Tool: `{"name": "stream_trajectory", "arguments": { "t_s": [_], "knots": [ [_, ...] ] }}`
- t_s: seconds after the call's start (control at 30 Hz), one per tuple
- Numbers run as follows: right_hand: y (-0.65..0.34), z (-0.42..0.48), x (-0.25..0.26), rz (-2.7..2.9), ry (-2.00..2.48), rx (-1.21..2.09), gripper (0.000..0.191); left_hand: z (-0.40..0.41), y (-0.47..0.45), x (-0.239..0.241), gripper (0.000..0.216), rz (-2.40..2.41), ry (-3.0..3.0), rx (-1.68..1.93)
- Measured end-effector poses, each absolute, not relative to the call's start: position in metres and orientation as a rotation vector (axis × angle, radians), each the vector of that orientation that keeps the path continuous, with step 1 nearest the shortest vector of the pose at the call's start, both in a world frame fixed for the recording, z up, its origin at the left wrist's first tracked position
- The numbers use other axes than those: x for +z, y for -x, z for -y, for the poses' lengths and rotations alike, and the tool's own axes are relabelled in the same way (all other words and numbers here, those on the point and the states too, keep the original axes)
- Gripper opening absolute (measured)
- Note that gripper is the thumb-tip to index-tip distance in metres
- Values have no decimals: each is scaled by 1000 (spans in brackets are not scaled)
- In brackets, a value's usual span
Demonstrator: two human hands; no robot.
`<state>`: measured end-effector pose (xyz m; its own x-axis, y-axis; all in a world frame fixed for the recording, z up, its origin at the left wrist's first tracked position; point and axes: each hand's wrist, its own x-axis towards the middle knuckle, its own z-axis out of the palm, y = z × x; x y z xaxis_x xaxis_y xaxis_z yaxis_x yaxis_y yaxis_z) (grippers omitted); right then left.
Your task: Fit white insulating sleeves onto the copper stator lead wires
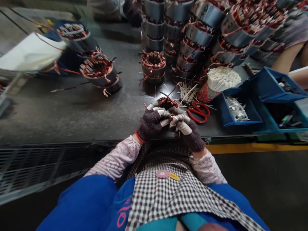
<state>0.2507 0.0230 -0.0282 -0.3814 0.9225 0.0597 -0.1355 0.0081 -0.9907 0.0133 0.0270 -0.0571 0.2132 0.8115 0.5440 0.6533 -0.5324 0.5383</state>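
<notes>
A motor stator (168,102) with copper windings stands at the table's near edge, largely covered by my gloved hands. My left hand (154,120) is closed around its left side, with white-wrapped fingers curled over the rim. At the near right side is my right hand (186,128), its fingers bent and pinched together close to the left fingertips. Whatever lies in that pinch is hidden. Red-handled scissors (199,112) lie just right of the right hand. Beyond them are loose thin white sticks (188,91), spread on the table.
Stacked stators (202,32) fill the back right; a single stator (153,65) stands before them. More wound stators (99,72) stand at left. A cup of white sticks (222,80) leans near blue bins (231,120). Other people's gloved hands (132,12) show at the back and right.
</notes>
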Motion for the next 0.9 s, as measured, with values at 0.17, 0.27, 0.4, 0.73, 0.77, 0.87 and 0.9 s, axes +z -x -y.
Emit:
{"name": "stream_trajectory", "arguments": {
  "t_s": [0.17, 0.27, 0.4, 0.73, 0.77, 0.87, 0.9],
  "knots": [
    [-258, -5, -28, 1319, 1006, 1578, 54, -20, -19, -51, 11, -1516, -2304, 1148],
    [-257, 2, -19, 1318, 1059, 1644, 49, -18, -24, -48, 13, -1527, -2297, 1118],
    [-217, -27, 1, 1263, 964, 1567, 53, -20, -23, -51, 19, -1438, -2359, 1110],
    [-302, -81, 1, 1124, 1115, 812, 31, -5, -19, -52, 20, -1779, -2073, 1265],
    [-318, -96, 2, 1061, 1189, 647, 20, -7, -22, -52, 19, -1805, -2042, 1266],
    [-345, -141, 5, 1011, 1374, 312, 17, -15, -36, -55, 22, -1881, -2001, 1299],
    [-347, -153, 4, 1024, 1415, 262, 17, -16, -42, -56, 24, -1902, -2010, 1318]
  ]
}}
